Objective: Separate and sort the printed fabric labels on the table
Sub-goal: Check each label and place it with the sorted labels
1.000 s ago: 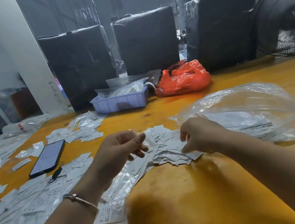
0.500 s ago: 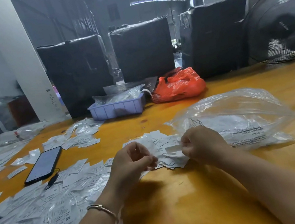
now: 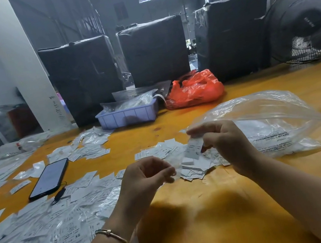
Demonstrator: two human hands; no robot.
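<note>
Yellow table (image 3: pixel 195 228): right hand (image 3: pixel 227 144) pinches one printed label (image 3: pixel 193 147) above the label pile (image 3: pixel 193 165); left hand (image 3: pixel 143 177) loosely curled, its contents unclear.

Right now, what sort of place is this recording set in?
Probably a garment packing workshop or warehouse: black-wrapped bales stand behind an orange worktable strewn with printed size labels, beside an industrial fan.
</note>
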